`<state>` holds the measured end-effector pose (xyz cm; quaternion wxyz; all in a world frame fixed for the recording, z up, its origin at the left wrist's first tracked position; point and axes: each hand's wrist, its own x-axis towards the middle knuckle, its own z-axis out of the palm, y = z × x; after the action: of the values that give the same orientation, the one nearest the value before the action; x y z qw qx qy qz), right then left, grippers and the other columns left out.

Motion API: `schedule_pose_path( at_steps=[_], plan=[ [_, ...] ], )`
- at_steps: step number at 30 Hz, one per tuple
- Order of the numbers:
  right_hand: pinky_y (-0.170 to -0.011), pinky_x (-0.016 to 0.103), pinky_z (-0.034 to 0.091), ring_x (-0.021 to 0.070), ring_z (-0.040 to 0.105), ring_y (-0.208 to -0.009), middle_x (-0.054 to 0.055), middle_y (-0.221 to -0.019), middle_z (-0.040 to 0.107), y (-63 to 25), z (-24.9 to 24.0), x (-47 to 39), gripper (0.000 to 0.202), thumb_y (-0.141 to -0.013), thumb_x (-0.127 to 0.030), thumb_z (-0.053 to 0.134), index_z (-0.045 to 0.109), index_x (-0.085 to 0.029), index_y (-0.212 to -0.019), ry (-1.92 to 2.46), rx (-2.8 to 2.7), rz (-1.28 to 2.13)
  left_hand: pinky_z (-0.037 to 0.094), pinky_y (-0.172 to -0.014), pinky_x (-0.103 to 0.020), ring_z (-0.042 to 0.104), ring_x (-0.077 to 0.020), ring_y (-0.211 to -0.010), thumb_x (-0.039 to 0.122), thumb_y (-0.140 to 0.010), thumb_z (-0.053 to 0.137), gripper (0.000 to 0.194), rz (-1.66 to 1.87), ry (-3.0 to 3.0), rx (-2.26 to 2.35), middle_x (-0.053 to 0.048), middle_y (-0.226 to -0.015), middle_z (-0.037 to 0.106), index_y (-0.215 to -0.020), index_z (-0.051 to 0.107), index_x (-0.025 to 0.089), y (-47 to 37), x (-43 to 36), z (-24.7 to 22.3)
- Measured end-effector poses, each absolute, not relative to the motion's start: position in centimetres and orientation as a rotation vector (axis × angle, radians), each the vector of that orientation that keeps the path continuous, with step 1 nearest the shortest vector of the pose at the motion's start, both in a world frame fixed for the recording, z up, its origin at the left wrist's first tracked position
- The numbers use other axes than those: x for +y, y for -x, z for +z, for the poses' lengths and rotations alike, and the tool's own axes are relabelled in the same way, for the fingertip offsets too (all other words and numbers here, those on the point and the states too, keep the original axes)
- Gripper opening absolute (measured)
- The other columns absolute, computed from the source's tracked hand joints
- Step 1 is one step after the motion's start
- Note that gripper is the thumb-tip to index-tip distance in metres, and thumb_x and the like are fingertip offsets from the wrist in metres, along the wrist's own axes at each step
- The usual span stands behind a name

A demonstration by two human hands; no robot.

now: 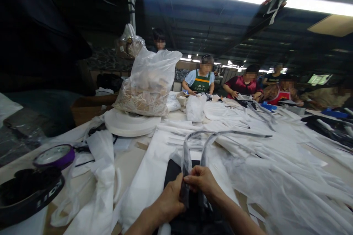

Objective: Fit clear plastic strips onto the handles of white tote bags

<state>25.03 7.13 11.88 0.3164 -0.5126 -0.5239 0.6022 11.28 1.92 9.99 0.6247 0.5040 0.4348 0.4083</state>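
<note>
We work at a long bench (132, 161) strewn with white sheets under strip lights, co-workers seated along its far side beyond the clear bag of scraps (147, 84). In front of that bag, at the near edge, our left hand (169, 200) and right hand (202, 181) meet, fingers (190, 179) pinched closed on a clear plastic sleeve (187, 158) over a dark piece (172, 170).

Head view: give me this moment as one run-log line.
left hand: pinching plastic-wrapped strap | right hand: pinching same strap | under hands: black piece | table: white bags, purple tape roll | co-workers seated opposite
</note>
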Motion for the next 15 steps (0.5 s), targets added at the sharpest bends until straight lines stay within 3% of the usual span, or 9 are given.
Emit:
schedule_pose_path(
  at_steps=[4, 8, 11, 13, 15],
  plan=[
    [-0.034, 0.019, 0.03, 0.0092, 0.046, -0.032, -0.006, -0.034, 0.051, -24.8, 11.8, 6.4, 0.02, -0.051, -0.022, 0.063, 0.043, -0.02, -0.051, 1.426, -1.394, 1.593, 0.039, -0.059, -0.022, 0.055, -0.0147, -0.07, 0.006, -0.053, 0.056, 0.056, 0.947, -1.153, 1.002, 0.001, -0.082, 0.061, -0.107, 0.048, 0.018, -11.6, 1.5, 9.3],
    [-0.032, 0.018, 0.032, 0.0096, 0.047, -0.032, -0.008, -0.033, 0.05, -24.4, 10.9, 5.4, 0.02, -0.051, -0.015, 0.06, 0.041, -0.021, -0.055, 1.485, -1.414, 1.588, 0.045, -0.07, -0.027, 0.06, -0.0197, -0.083, 0.007, -0.045, 0.057, 0.072, 0.885, -1.119, 0.876, -0.004, -0.099, 0.061, -0.114, 0.044, 0.019, -10.7, 1.6, 9.5],
    [-0.031, 0.019, 0.033, 0.01, 0.046, -0.031, -0.009, -0.034, 0.049, -24.0, 10.1, 4.7, 0.022, -0.05, -0.016, 0.061, 0.042, -0.02, -0.06, 1.488, -1.444, 1.617, 0.044, -0.083, -0.031, 0.059, -0.021, -0.092, 0.017, -0.051, 0.059, 0.055, 0.908, -1.099, 0.859, -0.006, -0.098, 0.062, -0.105, 0.049, 0.015, -10.4, 1.7, 10.4],
    [-0.032, 0.02, 0.035, 0.0102, 0.047, -0.032, -0.008, -0.037, 0.051, -23.9, 10.1, 4.5, 0.023, -0.05, -0.018, 0.062, 0.046, -0.019, -0.066, 1.452, -1.467, 1.675, 0.045, -0.08, -0.033, 0.06, -0.0216, -0.088, 0.032, -0.067, 0.053, 0.035, 0.946, -1.087, 0.99, -0.007, -0.09, 0.062, -0.096, 0.051, 0.013, -10.8, 2.0, 10.7],
    [-0.036, 0.021, 0.039, 0.0098, 0.048, -0.034, -0.007, -0.04, 0.054, -24.3, 10.6, 4.6, 0.027, -0.047, -0.015, 0.062, 0.048, -0.018, -0.07, 1.403, -1.484, 1.772, 0.046, -0.074, -0.034, 0.06, -0.0228, -0.083, 0.038, -0.073, 0.049, 0.029, 0.96, -1.097, 1.144, -0.008, -0.083, 0.062, -0.088, 0.051, 0.014, -11.3, 2.4, 10.6]
  ],
)
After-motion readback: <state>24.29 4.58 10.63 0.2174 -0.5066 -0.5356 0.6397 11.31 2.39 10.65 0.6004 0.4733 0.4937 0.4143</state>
